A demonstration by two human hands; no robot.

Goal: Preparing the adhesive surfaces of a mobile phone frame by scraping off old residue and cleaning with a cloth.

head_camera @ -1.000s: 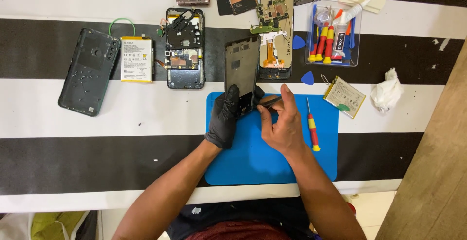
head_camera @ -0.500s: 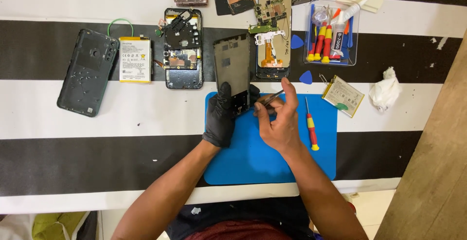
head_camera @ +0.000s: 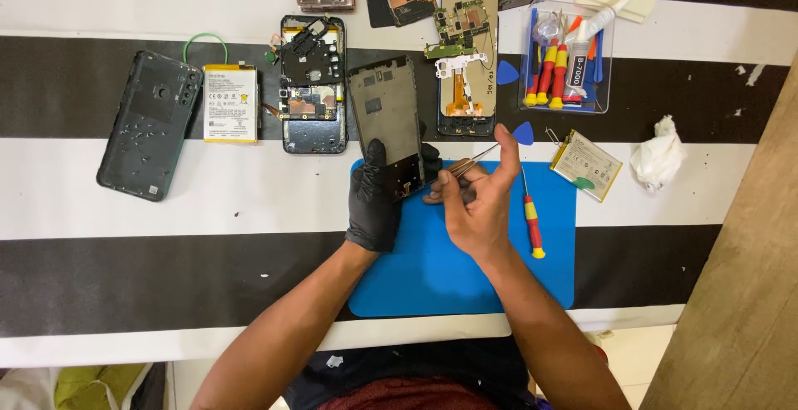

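Note:
My left hand (head_camera: 376,198), in a black glove, grips the lower end of a dark phone frame (head_camera: 386,119) and holds it tilted up over the top edge of the blue work mat (head_camera: 432,269). My bare right hand (head_camera: 478,198) pinches thin metal tweezers (head_camera: 475,159), whose tips point left toward the lower edge of the frame. A red and yellow screwdriver (head_camera: 532,219) lies on the mat just right of my right hand.
On the striped black and white cloth lie a black back cover (head_camera: 148,125), a white battery (head_camera: 230,103), an opened phone body (head_camera: 312,86), another stripped phone (head_camera: 467,61), a clear tool tray (head_camera: 565,56), a second battery (head_camera: 586,165), a crumpled tissue (head_camera: 658,154). A wooden surface (head_camera: 740,293) rises at right.
The phone frame has shifted slightly left and up in my left hand. My right hand has stayed at its lower edge, with the tweezers now showing clearly.

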